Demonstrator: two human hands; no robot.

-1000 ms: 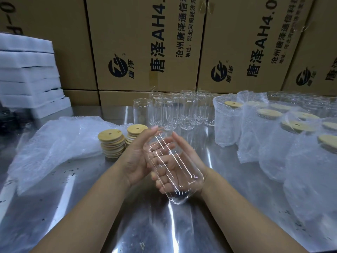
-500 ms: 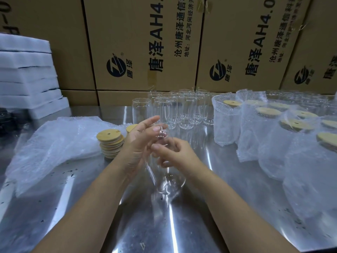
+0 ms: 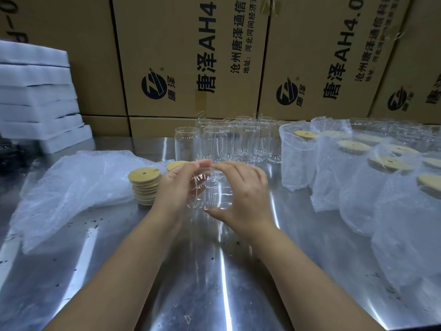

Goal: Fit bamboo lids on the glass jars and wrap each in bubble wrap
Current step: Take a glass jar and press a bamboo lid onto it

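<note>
Right now the person has both hands around one clear glass jar (image 3: 211, 193) at the centre of the frame, low over the shiny steel desk (image 3: 214, 283). I cannot tell whether the jar's base touches the desk. The left hand (image 3: 175, 189) cups the jar's left side with its fingers (image 3: 188, 167) curled over the top. The right hand (image 3: 243, 194) grips the other side, fingers (image 3: 238, 167) arched across the top and thumb tucked under the lower edge. The two sets of fingertips nearly meet above the glass.

Just left of the left hand stands a stack of bamboo lids (image 3: 144, 185), each with a small hole. A second stack (image 3: 176, 164) peeks out behind that hand. Further left lies a loose heap of bubble wrap (image 3: 71, 187).

Behind the hands, at mid-frame, a cluster of empty jars (image 3: 229, 142) stands upright. On the right side of the frame are the wrapped jars (image 3: 358, 177), with bamboo lids showing at the open tops of the wrap. White foam slabs (image 3: 35, 91) are piled at the upper left, and printed cardboard boxes (image 3: 191, 56) fill the back.
</note>
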